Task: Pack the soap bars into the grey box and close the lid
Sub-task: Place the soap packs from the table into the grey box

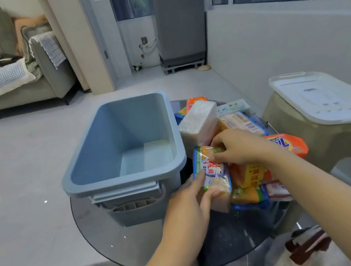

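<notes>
On the round glass tabletop [139,242], grey box [125,143] sits at the left edge, lid off, nothing inside. Soap bars [243,125] are piled just right of it, touching its wall. Both my hands are on one wrapped soap bar [213,172] at the near side of the pile — left hand [191,199] grips its near end, thumb on top, fingers curled under; right hand [237,145] pinches the far end of the wrapper. White lid [319,96] rests on a beige stool [315,143] beyond the right edge.
</notes>
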Demonstrator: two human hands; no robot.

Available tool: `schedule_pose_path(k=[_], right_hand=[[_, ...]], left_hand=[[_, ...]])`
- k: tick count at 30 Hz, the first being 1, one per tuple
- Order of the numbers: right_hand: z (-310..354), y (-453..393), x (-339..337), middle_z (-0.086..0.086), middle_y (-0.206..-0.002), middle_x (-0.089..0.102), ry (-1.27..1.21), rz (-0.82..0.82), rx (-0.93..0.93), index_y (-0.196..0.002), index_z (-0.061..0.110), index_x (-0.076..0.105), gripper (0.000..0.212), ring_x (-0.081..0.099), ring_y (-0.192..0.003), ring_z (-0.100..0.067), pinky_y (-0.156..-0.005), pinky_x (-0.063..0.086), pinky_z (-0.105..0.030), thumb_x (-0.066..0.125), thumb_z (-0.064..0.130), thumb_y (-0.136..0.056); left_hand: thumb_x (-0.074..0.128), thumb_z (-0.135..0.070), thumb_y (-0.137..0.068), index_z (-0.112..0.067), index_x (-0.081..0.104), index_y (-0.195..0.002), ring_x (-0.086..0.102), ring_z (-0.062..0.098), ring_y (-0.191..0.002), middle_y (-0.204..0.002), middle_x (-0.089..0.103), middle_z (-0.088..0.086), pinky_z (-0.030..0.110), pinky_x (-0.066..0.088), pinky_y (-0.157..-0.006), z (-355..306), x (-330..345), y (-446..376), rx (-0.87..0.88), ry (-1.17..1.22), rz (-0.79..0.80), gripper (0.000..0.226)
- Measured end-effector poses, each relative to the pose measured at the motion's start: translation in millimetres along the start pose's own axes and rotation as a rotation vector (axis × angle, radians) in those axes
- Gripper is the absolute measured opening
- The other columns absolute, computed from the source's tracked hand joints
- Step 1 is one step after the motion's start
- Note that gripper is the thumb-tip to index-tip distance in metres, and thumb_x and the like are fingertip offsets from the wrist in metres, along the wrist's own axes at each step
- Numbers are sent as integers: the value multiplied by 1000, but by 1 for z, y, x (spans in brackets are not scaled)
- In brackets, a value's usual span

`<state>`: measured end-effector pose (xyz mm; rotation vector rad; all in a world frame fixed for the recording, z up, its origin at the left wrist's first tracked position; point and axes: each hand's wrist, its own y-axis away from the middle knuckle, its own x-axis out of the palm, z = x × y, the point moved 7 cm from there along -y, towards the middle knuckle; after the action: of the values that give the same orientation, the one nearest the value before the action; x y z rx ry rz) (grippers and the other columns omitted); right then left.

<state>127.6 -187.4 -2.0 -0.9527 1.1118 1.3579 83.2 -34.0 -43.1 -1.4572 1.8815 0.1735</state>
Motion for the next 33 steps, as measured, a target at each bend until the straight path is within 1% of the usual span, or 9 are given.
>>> schedule_pose_path(k=[4,6,9,17,20,24,27,30,33], right_hand=[[0,1,-1,7,-85,71,-167,6,0,-101,20,70,28,63,-70,-5,-61,48,-22,67,38,-79],[1,2,-3,12,-71,68,-228,-16,8,-96,20,72,23,61,-57,1,-53,43,-18,69,36,-79],[3,4,-4,9,-70,70,-254,-61,13,-89,19,75,23,63,-59,-5,-57,48,-20,69,37,-78],[18,23,-15,13,-70,66,-261,-239,-63,-79,22,75,16,56,-64,0,-52,35,-14,68,36,-78],[19,39,-25,12,-73,67,-330,-340,-84,-79,21,75,13,57,-69,1,-57,38,-12,68,33,-79],[19,66,-43,17,-71,66,-442,-447,-90,-77,22,73,8,60,-67,5,-55,41,-7,68,28,-80],[21,86,-59,16,-63,64,-517,-526,-93,-69,24,69,11,57,-60,10,-53,40,-2,70,27,-79],[21,104,-78,13,-58,63,-563,-597,-76,-62,29,65,18,56,-55,10,-49,40,-2,71,26,-78],[19,118,-97,11,-56,64,-594,-645,-77,-60,30,64,20,57,-56,7,-48,41,-3,72,25,-77]], left_hand=[[73,-23,-79,-20,66,-119,60,1,-105,-120,67,-6,2,41,-82,-2,-7,6,58,53,-63,41],[76,-21,-75,-13,71,-111,65,7,-95,-111,72,2,11,48,-78,-3,-10,12,104,35,-73,37],[73,-27,-70,-10,75,-102,72,17,-91,-105,74,11,27,51,-76,-3,-15,21,119,19,-96,37],[79,-27,-65,-5,75,-96,60,11,-101,-99,73,18,4,42,-87,-4,-29,41,210,-4,-183,39],[82,-25,-61,-5,75,-97,64,10,-99,-104,72,18,10,45,-90,-9,-32,45,230,38,-187,42],[83,-20,-63,-9,74,-101,62,3,-105,-116,67,6,11,48,-90,-21,-42,44,263,142,-228,41],[81,-10,-67,-27,71,-107,63,-1,-108,-121,65,-10,11,50,-87,-32,-52,42,229,311,-222,44],[78,-10,-72,-48,67,-105,65,-2,-103,-111,70,-21,14,53,-80,-45,-53,36,119,534,-120,52],[76,-23,-73,-48,63,-109,65,-3,-102,-108,70,-24,13,54,-75,-59,-53,30,56,681,-7,46]])
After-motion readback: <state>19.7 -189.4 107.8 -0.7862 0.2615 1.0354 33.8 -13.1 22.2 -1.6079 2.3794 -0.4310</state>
